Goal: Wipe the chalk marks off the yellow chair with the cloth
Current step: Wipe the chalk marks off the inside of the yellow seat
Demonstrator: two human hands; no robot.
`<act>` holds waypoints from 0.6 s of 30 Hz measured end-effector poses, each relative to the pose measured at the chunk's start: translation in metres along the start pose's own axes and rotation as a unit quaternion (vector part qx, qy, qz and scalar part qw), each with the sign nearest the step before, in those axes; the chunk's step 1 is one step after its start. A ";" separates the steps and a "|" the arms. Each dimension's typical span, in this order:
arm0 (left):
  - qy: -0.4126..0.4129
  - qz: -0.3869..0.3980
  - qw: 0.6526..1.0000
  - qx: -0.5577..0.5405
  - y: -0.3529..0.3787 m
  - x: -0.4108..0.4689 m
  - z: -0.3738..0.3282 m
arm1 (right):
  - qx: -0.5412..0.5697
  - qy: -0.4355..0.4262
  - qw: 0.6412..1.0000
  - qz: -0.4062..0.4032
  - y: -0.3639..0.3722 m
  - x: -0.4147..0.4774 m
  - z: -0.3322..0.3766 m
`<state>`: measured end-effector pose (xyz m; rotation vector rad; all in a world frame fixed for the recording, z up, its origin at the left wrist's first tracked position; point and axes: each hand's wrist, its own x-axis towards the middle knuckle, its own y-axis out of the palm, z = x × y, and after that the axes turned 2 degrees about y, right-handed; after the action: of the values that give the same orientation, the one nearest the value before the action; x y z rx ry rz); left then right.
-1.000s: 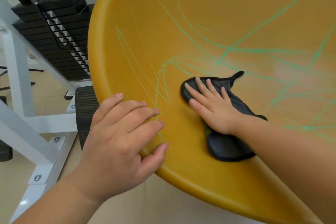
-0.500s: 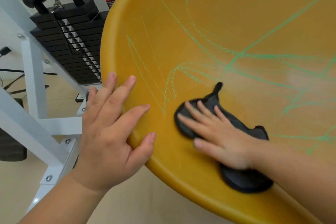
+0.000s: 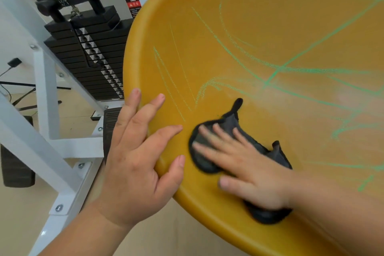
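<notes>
Slippage is your main risk: your right hand [image 3: 249, 164] lies flat with fingers spread, pressing the cloth [image 3: 228, 121] onto the yellow chair [image 3: 270, 27] near its left rim, not gripping it, so the cloth may bunch or slide out. Your left hand [image 3: 135, 162], fingers straight, braces that rim; ease off and the chair may shift. Green chalk marks [image 3: 301, 70] cross most of the seat and may smear.
</notes>
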<state>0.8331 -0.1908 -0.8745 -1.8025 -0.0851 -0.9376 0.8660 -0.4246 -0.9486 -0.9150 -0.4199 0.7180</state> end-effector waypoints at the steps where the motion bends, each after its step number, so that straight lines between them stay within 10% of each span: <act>1: -0.002 0.000 1.000 -0.002 0.000 0.000 0.000 | -0.022 0.045 0.999 -0.020 -0.003 0.008 -0.014; 6: -0.016 -0.003 1.000 -0.011 0.002 -0.001 -0.001 | 0.054 0.277 0.947 -0.155 -0.026 0.073 -0.056; 14: -0.011 -0.032 0.998 -0.045 0.006 0.000 -0.002 | 0.045 -0.011 0.993 -0.111 0.001 0.052 0.009; 18: -0.010 -0.035 0.998 -0.050 0.007 0.000 -0.002 | -0.027 0.094 0.989 -0.113 -0.015 0.054 -0.046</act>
<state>0.8355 -0.1956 -0.8794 -1.9128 -0.1164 -0.9879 0.9372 -0.4180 -0.9603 -0.9589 -0.3701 0.4111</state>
